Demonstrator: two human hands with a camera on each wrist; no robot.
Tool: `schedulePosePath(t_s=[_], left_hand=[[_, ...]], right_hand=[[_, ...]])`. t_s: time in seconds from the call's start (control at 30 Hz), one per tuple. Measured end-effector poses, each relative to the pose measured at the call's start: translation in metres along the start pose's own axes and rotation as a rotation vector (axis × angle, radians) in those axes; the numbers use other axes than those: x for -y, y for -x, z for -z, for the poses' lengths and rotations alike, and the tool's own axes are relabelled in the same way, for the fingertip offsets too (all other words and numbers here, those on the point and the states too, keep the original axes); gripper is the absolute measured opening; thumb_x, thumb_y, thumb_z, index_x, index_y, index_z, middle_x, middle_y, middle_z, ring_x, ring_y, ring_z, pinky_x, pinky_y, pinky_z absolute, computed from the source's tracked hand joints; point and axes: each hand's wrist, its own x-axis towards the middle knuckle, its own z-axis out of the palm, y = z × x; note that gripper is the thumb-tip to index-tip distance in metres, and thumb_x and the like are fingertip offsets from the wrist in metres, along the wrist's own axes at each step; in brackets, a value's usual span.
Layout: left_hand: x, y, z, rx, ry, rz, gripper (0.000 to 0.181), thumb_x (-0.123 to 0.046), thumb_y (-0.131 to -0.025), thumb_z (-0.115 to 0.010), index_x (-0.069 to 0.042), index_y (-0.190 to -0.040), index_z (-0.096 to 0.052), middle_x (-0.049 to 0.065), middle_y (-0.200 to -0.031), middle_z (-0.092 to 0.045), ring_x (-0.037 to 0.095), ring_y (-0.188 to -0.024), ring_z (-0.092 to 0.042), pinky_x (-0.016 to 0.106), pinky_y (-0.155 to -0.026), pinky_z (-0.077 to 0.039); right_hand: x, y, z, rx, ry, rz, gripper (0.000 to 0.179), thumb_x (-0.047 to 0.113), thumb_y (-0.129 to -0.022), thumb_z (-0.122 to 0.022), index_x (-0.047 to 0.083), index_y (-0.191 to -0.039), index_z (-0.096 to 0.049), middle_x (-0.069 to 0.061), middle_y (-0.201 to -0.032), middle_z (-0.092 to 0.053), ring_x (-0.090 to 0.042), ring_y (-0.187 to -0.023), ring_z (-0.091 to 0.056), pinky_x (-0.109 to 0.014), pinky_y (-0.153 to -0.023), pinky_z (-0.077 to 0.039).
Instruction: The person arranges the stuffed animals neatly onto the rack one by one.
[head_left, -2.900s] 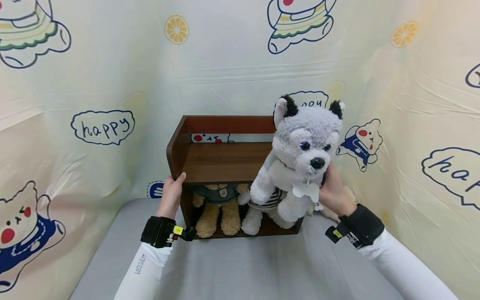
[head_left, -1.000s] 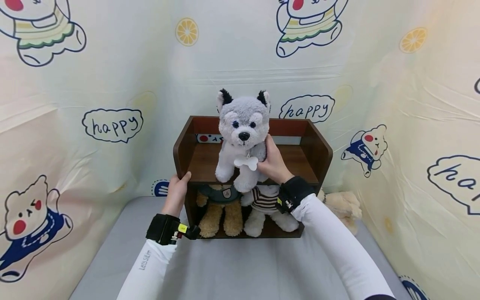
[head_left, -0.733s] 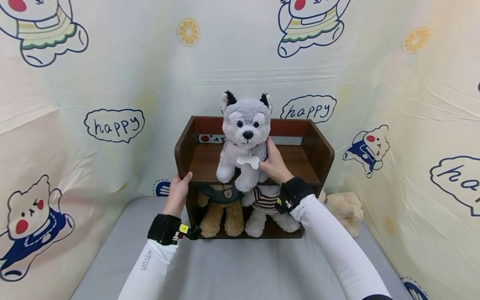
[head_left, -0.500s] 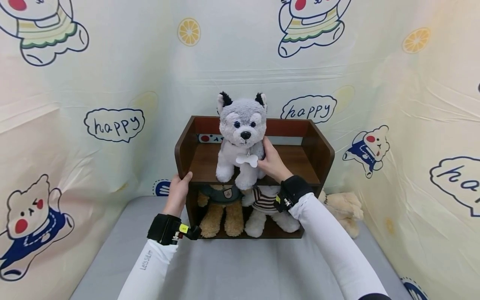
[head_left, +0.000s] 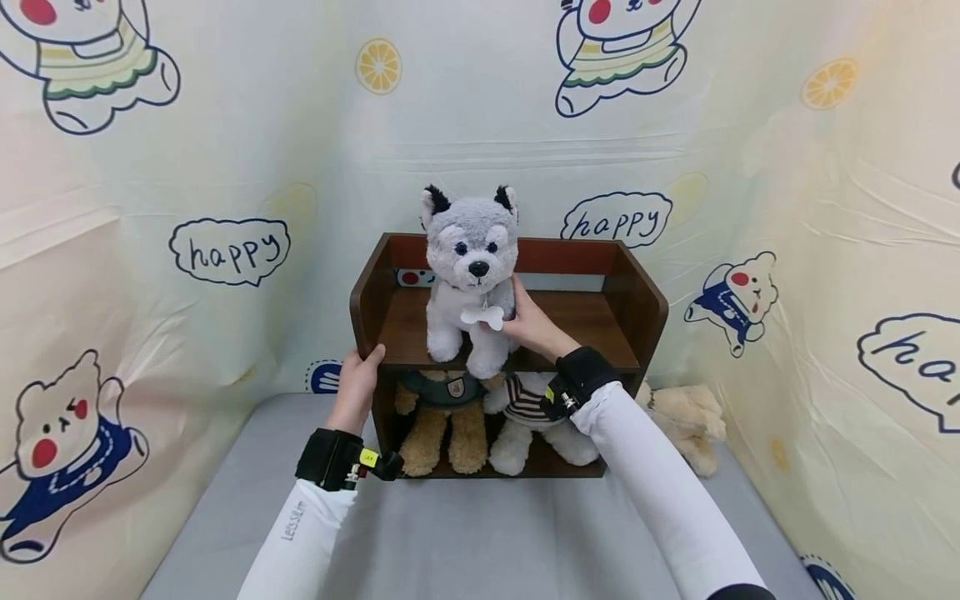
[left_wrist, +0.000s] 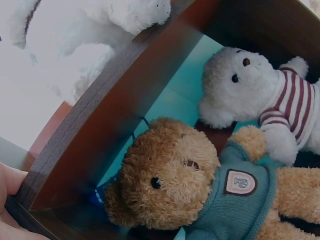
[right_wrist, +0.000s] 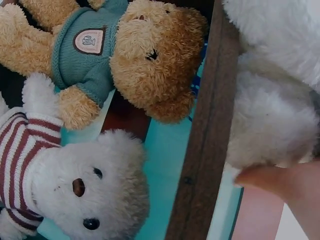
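A grey and white husky plush (head_left: 468, 250) with a bone-shaped tag sits upright on the upper board of a brown wooden shelf (head_left: 588, 321), left of its middle. My right hand (head_left: 538, 323) holds the husky by its side, thumb in front; the other fingers are hidden behind it. At the shelf's left side panel, my left hand (head_left: 355, 387) grips the edge. Below the board, a brown teddy bear (left_wrist: 170, 175) in a green sweater sits beside a white teddy bear (right_wrist: 95, 185) in a striped shirt. The board hides their heads in the head view.
A cream plush toy (head_left: 686, 421) lies on the grey tabletop (head_left: 480, 533) to the right of the shelf, partly behind my right sleeve. A printed curtain (head_left: 465, 125) surrounds the table at the back and sides.
From the right, in front of the shelf, the husky has come left onto the upper board in my right hand, lately shifting slightly further left. My left hand keeps its grip on the panel.
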Motion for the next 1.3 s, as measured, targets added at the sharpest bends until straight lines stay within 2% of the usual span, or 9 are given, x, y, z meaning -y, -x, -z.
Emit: schedulePosePath(t_s=[0.17,0.43,0.67,0.77,0.87,1.0,1.3], left_hand=[[0.002,-0.001,0.001,-0.006,-0.006,-0.002,0.056,-0.030,-0.099,-0.034,-0.007,-0.146,-0.013,0.015,-0.150,-0.014,0.030,-0.137,-0.011,0.052,-0.108,-0.008],[0.002,-0.001,0.001,-0.009,-0.002,0.000,0.055,-0.028,-0.099,-0.035,-0.006,-0.145,-0.014,0.015,-0.150,-0.015,0.031,-0.137,-0.011,0.053,-0.108,-0.009],[0.001,0.000,0.001,-0.015,0.002,-0.002,0.055,-0.026,-0.099,-0.035,-0.005,-0.145,-0.014,0.016,-0.149,-0.015,0.031,-0.136,-0.012,0.051,-0.109,-0.009],[0.001,0.000,0.002,-0.013,0.001,0.002,0.055,-0.027,-0.099,-0.035,-0.005,-0.145,-0.013,0.016,-0.149,-0.015,0.031,-0.136,-0.012,0.050,-0.109,-0.009],[0.000,0.001,0.002,-0.017,-0.001,0.010,0.055,-0.027,-0.099,-0.035,-0.005,-0.145,-0.013,0.016,-0.150,-0.015,0.030,-0.136,-0.012,0.050,-0.109,-0.010],[0.000,0.001,0.002,-0.012,-0.003,0.006,0.055,-0.027,-0.099,-0.034,-0.005,-0.145,-0.012,0.016,-0.150,-0.013,0.031,-0.137,-0.010,0.050,-0.109,-0.009],[0.000,-0.001,0.000,-0.003,0.006,0.005,0.054,-0.026,-0.099,-0.034,-0.003,-0.144,-0.014,0.016,-0.150,-0.013,0.031,-0.136,-0.011,0.050,-0.109,-0.008]], right_hand=[[-0.014,-0.005,-0.003,0.037,-0.007,-0.026,0.091,0.014,-0.087,-0.060,0.017,-0.145,0.011,-0.010,-0.152,-0.001,-0.024,-0.137,-0.012,-0.043,-0.107,-0.023],[-0.011,-0.010,-0.014,0.091,-0.031,0.043,0.081,0.016,-0.094,-0.050,0.021,-0.144,0.014,-0.003,-0.152,0.007,-0.019,-0.138,-0.004,-0.042,-0.109,-0.017],[-0.005,-0.016,-0.032,0.067,0.032,0.068,0.069,0.015,-0.098,-0.037,0.008,-0.144,0.015,-0.016,-0.151,0.007,-0.028,-0.138,-0.002,-0.043,-0.110,-0.013],[-0.001,-0.017,-0.040,0.051,0.071,0.013,0.067,0.017,-0.099,-0.033,0.003,-0.142,0.016,-0.020,-0.149,0.012,-0.029,-0.137,0.005,-0.044,-0.110,-0.010],[0.003,-0.019,-0.046,0.045,0.128,-0.087,0.066,0.023,-0.100,-0.030,-0.001,-0.141,0.016,-0.020,-0.148,0.016,-0.028,-0.137,0.011,-0.041,-0.111,-0.007],[0.008,-0.022,-0.053,0.047,0.190,-0.178,0.064,0.027,-0.101,-0.026,-0.005,-0.140,0.013,-0.022,-0.148,0.014,-0.028,-0.137,0.011,-0.038,-0.111,-0.005],[0.005,-0.028,-0.059,0.058,0.303,-0.153,0.062,0.031,-0.101,-0.024,-0.008,-0.140,0.004,-0.026,-0.147,0.007,-0.029,-0.137,0.005,-0.036,-0.111,-0.009]])
